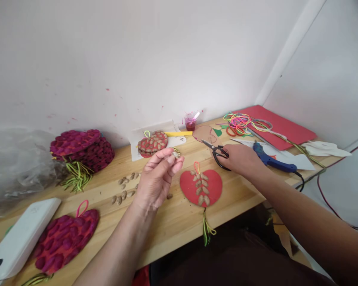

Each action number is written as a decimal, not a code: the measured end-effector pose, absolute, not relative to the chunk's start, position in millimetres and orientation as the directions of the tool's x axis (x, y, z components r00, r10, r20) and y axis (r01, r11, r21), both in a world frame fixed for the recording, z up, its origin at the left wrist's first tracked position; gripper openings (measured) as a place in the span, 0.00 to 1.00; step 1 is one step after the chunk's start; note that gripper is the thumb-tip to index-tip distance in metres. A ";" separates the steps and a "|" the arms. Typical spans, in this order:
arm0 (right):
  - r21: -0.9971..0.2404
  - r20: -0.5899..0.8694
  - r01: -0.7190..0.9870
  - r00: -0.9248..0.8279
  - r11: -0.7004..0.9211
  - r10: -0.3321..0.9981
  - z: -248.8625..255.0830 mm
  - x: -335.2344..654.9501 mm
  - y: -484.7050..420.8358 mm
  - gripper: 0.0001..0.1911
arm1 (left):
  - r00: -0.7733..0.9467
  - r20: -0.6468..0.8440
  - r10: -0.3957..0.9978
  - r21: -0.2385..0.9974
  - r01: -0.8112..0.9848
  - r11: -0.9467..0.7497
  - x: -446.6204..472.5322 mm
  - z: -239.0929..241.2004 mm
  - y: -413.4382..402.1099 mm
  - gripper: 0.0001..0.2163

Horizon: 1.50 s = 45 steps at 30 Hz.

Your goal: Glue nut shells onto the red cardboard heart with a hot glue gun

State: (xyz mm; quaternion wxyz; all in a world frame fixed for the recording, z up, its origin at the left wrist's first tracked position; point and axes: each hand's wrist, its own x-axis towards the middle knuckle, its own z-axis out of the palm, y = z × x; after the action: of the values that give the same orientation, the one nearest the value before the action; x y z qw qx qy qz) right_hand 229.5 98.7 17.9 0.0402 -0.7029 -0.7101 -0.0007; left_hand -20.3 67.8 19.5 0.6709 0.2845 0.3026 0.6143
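Observation:
My left hand [156, 178] is raised over the table, thumb and fingers pinching a small pale-brown shell piece [176, 154]. To the right, my right hand [240, 159] grips the black handles of the scissors [217, 151], whose blades point left and away from me. Between the hands, on the table, lies a red heart-shaped card [185, 186]. Brown shell pieces run down its middle in paired rows. An orange loop [197, 166] tops it, and a green-yellow tassel [207, 228] hangs over the table edge. Loose brown shells [124, 195] lie left of my left hand, partly hidden by it.
Stacked magenta shell-covered pieces [82, 149] stand at back left, near a white power bank [24, 238] and a magenta heart [67, 242]. Farther back are a pink-stained cup [190, 123] and colourful cords [241, 123]. A blue glue gun [271, 161] lies beyond my right hand.

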 end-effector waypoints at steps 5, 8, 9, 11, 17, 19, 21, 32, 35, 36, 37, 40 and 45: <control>-0.020 0.027 0.999 0.029 -0.028 0.999 8.7 239.2 107.1 0.20 | 0.039 -0.052 0.998 0.776 -0.627 0.065 -21.1 16.0 70.4 0.13; -0.027 0.040 1.000 0.013 -0.012 0.999 9.0 240.3 106.9 0.19 | 0.027 -0.055 0.998 0.779 -0.625 0.059 -21.6 14.8 71.8 0.12; -0.034 0.052 0.999 -0.004 0.006 0.999 9.3 239.8 105.8 0.18 | 0.026 -0.052 0.998 0.779 -0.625 0.057 -21.7 14.5 72.1 0.12; -0.062 0.087 0.996 -0.057 0.062 0.995 10.4 236.8 102.2 0.17 | 0.028 -0.048 0.998 0.780 -0.623 0.055 -21.7 14.1 72.4 0.12; -0.235 0.085 0.898 -0.363 0.373 0.928 14.5 208.0 93.2 0.13 | 0.057 -0.051 0.997 0.779 -0.623 0.076 -20.7 13.9 72.1 0.11; -0.263 0.064 0.858 -0.441 0.442 0.895 15.2 197.2 94.4 0.11 | 0.060 -0.047 0.997 0.781 -0.620 0.074 -20.7 13.9 72.2 0.10; -0.265 0.044 0.834 -0.492 0.485 0.870 15.5 189.4 97.3 0.11 | 0.062 -0.046 0.997 0.786 -0.614 0.074 -21.0 13.9 72.5 0.10; -0.233 -0.092 0.804 -0.579 0.547 0.810 15.3 180.9 111.5 0.09 | 0.084 -0.066 0.994 0.786 -0.609 0.104 -22.0 15.7 73.1 0.09; -0.244 -0.131 0.796 -0.592 0.553 0.795 15.8 179.1 113.7 0.08 | 0.088 -0.075 0.993 0.790 -0.602 0.113 -22.7 15.3 73.6 0.09; -0.246 -0.136 0.794 -0.596 0.556 0.791 16.1 178.5 113.8 0.08 | 0.088 -0.077 0.993 0.792 -0.600 0.115 -23.0 15.0 73.7 0.08; -0.249 -0.139 0.791 -0.600 0.559 0.788 16.4 178.1 113.6 0.08 | 0.087 -0.079 0.993 0.794 -0.597 0.116 -23.3 14.8 73.9 0.08; -0.255 -0.129 0.788 -0.603 0.561 0.788 16.3 178.5 113.2 0.07 | 0.084 -0.083 0.993 0.798 -0.591 0.117 -24.0 14.2 74.5 0.08; -0.244 0.018 0.862 -0.455 0.445 0.890 15.1 186.5 116.6 0.10 | 0.080 -0.095 0.992 0.800 -0.587 0.124 -24.2 14.0 74.8 0.08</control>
State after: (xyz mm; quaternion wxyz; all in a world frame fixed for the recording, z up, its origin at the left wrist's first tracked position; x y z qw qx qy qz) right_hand 186.5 116.6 15.1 0.0718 -0.5170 -0.8471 0.1001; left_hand -24.2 74.8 14.0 0.6702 0.3015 0.3362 0.5890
